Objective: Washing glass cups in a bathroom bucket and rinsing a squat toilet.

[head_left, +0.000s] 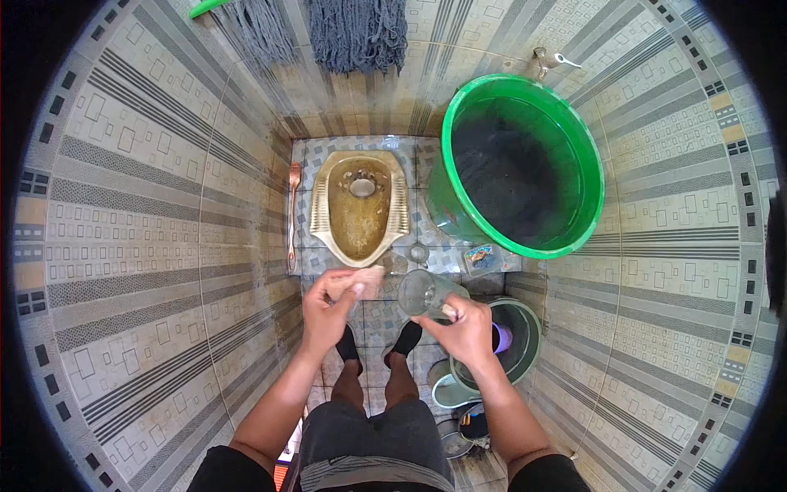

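Observation:
My left hand (335,301) is closed on a pinkish piece of cloth or sponge (369,281), blurred, near the front end of a stained squat toilet pan (358,215). To its right, my right hand (464,323) grips the handle of a clear container (418,294), tilted so its round mouth faces up and left. The container and the pink piece are apart. Below my right hand a round green-grey tub (530,344) stands on the floor with a purple item (503,338) inside. A small clear lid or cup (419,253) lies just beyond the container.
A large green tub (447,166) of dark liquid stands at the right under a wall tap (544,60). A long-handled brush (292,215) lies left of the pan. A clear plastic box (484,259) sits by the tub. Grey mop heads (358,34) hang above.

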`<state>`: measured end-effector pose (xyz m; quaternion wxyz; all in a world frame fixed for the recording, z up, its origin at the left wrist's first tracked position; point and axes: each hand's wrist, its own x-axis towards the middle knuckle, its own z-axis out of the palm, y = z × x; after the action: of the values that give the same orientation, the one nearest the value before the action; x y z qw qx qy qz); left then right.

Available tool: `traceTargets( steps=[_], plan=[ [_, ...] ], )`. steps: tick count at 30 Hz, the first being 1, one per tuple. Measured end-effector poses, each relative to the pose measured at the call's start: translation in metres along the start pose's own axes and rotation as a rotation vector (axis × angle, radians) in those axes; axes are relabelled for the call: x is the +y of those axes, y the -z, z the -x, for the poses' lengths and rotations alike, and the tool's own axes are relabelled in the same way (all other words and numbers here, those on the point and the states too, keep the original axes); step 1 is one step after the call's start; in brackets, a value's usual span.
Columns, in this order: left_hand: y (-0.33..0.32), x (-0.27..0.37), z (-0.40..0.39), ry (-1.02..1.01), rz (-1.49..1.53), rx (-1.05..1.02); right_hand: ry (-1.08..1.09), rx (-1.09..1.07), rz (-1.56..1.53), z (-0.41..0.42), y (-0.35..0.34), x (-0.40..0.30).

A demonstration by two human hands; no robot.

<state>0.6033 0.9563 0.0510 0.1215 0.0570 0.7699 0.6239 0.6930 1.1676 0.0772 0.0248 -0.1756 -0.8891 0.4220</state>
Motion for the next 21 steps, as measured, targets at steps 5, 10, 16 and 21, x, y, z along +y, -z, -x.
traceTargets(
  steps=[5, 10, 16, 21],
  plan=[
    [-0.02, 0.034, 0.013, -0.438, -0.386, -0.203, 0.237, -0.1, 0.179, 0.008, -0.002, -0.017],
    [-0.029, 0.045, 0.027, -0.073, -0.321, -0.275, 0.418, -0.034, 0.204, 0.012, -0.003, -0.013],
    [-0.025, 0.027, 0.032, 0.36, 0.327, -0.589, 0.633, -0.051, 0.291, 0.006, 0.02, -0.017],
    [-0.026, 0.047, 0.021, 0.406, 0.525, -0.792, 0.829, -0.012, 0.237, 0.009, 0.024, -0.022]
  ],
)
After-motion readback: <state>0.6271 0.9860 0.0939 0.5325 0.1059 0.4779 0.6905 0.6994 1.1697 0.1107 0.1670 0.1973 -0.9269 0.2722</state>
